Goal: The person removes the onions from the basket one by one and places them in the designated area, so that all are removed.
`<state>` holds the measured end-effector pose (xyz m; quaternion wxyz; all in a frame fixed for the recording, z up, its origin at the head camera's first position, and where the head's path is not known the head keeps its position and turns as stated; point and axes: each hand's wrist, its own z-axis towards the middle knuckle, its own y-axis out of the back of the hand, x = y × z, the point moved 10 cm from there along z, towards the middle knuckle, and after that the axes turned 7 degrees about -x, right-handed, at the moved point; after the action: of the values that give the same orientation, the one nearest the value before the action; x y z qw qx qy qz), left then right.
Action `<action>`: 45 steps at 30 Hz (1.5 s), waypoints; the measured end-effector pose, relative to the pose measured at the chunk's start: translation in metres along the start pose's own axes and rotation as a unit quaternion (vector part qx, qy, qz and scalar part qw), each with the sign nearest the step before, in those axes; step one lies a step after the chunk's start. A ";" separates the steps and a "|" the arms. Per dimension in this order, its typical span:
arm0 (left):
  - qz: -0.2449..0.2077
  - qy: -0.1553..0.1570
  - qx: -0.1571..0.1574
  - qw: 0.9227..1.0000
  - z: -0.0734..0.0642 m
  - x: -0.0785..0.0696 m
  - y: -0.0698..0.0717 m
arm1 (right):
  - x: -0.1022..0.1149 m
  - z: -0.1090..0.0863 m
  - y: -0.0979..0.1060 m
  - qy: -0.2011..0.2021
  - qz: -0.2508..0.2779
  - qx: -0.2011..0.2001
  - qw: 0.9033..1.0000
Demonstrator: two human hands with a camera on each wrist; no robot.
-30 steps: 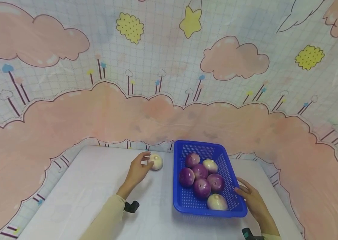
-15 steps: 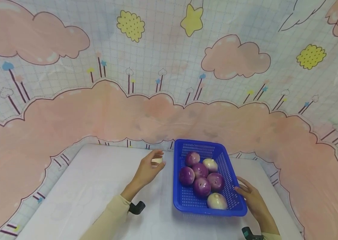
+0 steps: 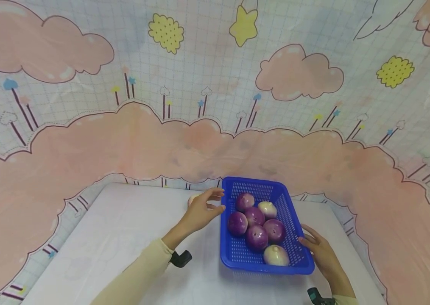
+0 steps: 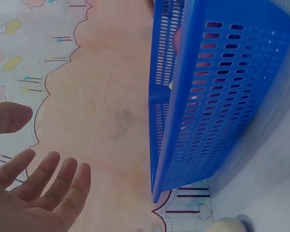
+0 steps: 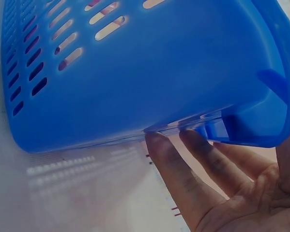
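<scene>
A blue plastic basket (image 3: 227, 254) with slotted walls holds several purple onions (image 3: 257, 237) and white ones. My right hand (image 3: 323, 256) grips its right rim, the thumb over the edge and the fingers against the outer wall, as the right wrist view also shows. Beside the left rim hovers my left hand (image 3: 199, 212), fingers spread and slightly bent around nothing; the left wrist view shows its palm bare. Partly hidden behind that hand, a white onion (image 3: 191, 200) lies on the table, and the left wrist view catches the onion (image 4: 227, 225) at its bottom edge.
The white table (image 3: 96, 245) ends at the back against a pink and white cloth (image 3: 184, 152) printed with clouds and stars. Each wrist carries a small black camera mount, the left mount (image 3: 181, 258) low over the table.
My left hand has moved right, past the loose white onion to the basket's left rim, leaving the onion on the table. The right hand and the basket have stayed put.
</scene>
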<state>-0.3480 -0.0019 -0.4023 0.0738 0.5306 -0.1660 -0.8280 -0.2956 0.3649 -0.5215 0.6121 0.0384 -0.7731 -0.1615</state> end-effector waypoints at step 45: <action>0.407 -0.141 0.290 0.855 0.030 0.039 -0.138 | -0.003 0.003 -0.001 -0.003 0.009 -0.004 1.000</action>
<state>-0.3841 0.1211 -0.4726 0.2229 0.2907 -0.6081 -0.7043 -0.2976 0.3656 -0.5246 0.6115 0.0288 -0.7744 -0.1596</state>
